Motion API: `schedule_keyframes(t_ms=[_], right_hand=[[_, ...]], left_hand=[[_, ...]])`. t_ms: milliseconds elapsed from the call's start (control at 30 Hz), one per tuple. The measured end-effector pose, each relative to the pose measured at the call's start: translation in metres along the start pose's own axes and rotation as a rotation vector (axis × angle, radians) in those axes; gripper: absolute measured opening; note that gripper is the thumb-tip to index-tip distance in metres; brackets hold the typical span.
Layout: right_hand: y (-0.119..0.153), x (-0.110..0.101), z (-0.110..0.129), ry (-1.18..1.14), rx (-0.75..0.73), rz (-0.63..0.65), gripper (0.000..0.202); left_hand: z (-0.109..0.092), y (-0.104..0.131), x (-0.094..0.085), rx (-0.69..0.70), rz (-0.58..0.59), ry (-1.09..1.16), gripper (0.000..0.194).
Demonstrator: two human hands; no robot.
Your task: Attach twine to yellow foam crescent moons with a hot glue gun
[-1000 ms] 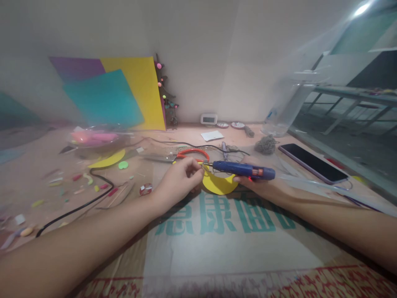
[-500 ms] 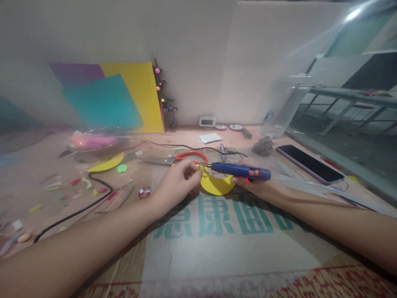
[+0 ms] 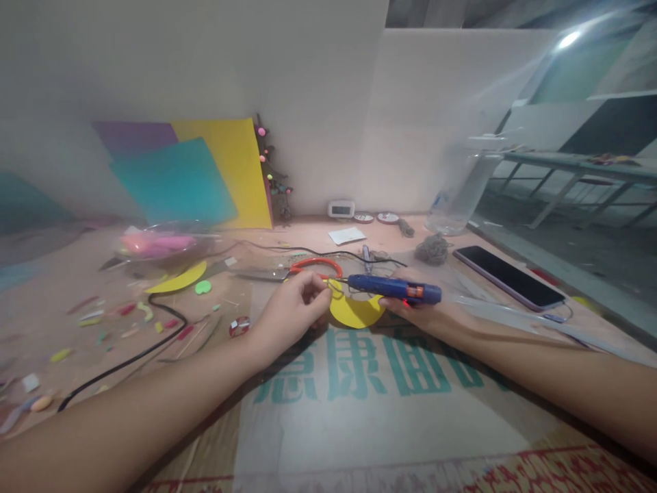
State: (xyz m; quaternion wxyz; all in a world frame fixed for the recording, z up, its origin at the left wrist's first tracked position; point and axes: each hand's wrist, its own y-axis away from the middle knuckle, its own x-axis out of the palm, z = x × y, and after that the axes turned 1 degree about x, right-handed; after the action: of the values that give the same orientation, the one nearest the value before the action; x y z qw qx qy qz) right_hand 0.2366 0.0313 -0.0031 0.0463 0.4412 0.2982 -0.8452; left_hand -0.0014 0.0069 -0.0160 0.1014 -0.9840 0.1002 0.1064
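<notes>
My right hand (image 3: 410, 305) is closed around a blue hot glue gun (image 3: 393, 287), which lies level with its metal nozzle pointing left and a small red light glowing on it. At the left end of a curved yellow paper piece (image 3: 356, 315), my left hand (image 3: 302, 301) is closed in a pinch. A strand of grey yarn (image 3: 336, 287) shows on the paper beside those fingertips, close to the nozzle. Just behind lie scissors with orange handles (image 3: 321, 262), partly hidden by my left hand.
A grey yarn ball (image 3: 432, 249) and a phone (image 3: 508, 277) lie to the right. Leftward are another yellow paper piece (image 3: 177, 278), a black cord (image 3: 138, 355) and scattered clay bits. Coloured sheets (image 3: 174, 181) lean on the wall. A clear plastic jug (image 3: 456, 192) stands at back right.
The camera view has tilted up a little, so the table sits lower in the picture. Both hands keep nearly the same pose, with the glue gun's nozzle still near my left fingertips.
</notes>
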Motion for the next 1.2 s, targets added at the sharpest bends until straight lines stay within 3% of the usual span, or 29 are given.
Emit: schedule_keyframes(t_ms=[300,533,733,867,1067,1200], right_hand=[[0.002,-0.004,-0.003,-0.022,0.03,0.07,0.024],[0.001,-0.005,0.003,-0.053,-0.077,0.039,0.027],[0.003,0.0,-0.011,-0.026,0.016,0.078,0.024],[0.003,-0.002,-0.007,-0.047,0.081,0.086,0.021],[-0.004,-0.01,0.001,-0.09,0.282,0.084,0.039],[-0.01,-0.022,-0.001,-0.108,0.319,0.057,0.052]], left_hand=[[0.002,-0.002,-0.001,-0.036,-0.023,0.055,0.018],[0.001,-0.002,0.0,-0.024,0.003,0.071,0.02],[0.001,-0.001,-0.001,-0.002,0.012,0.055,0.017],[0.0,-0.001,0.0,0.006,0.018,0.067,0.018],[0.0,-0.004,0.0,-0.057,-0.022,0.035,0.017],[0.003,-0.005,-0.001,-0.092,-0.011,0.061,0.018]])
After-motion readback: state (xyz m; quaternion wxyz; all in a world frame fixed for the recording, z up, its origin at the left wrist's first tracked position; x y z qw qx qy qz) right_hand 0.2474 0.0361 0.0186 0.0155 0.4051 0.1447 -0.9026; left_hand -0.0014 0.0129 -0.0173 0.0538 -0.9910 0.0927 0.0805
